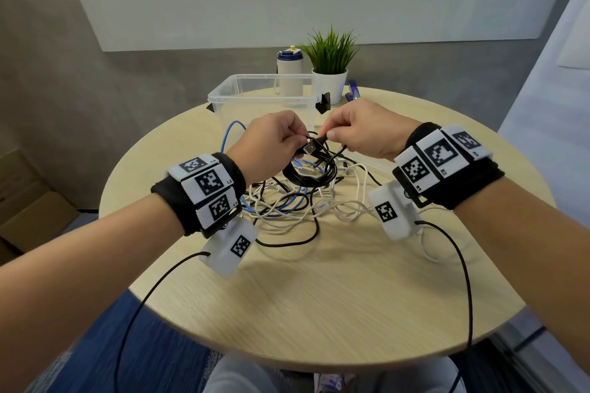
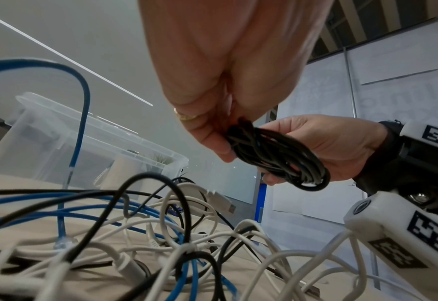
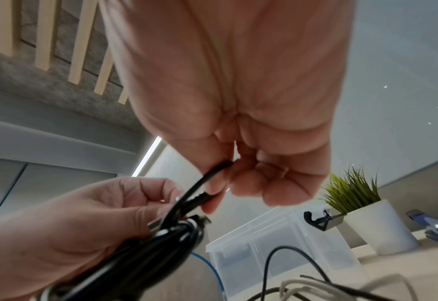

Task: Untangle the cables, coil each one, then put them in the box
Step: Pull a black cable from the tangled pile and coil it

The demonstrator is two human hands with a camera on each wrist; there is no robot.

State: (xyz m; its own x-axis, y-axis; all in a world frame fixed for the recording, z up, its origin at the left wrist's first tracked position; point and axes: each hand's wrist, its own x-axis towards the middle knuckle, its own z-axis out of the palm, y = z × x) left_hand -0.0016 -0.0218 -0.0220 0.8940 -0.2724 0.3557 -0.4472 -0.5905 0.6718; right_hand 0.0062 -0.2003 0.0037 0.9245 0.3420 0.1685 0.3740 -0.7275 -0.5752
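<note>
A coiled black cable (image 1: 311,167) hangs above the table, gripped at its top by my left hand (image 1: 277,140), fingers curled round the bundle (image 2: 277,158). My right hand (image 1: 354,134) pinches the cable's loose end (image 3: 212,175) near a USB plug (image 1: 310,147) beside the left fingers. Beneath the hands a tangle of white, blue and black cables (image 1: 297,204) lies on the round wooden table (image 1: 319,297). The clear plastic box (image 1: 261,96) stands open behind the hands; it looks empty from the head view.
Behind the box stand a white and blue bottle (image 1: 289,73) and a potted green plant (image 1: 330,73). A blue clip (image 1: 352,91) lies at the table's far edge. Cardboard boxes (image 1: 28,201) sit on the floor at the left.
</note>
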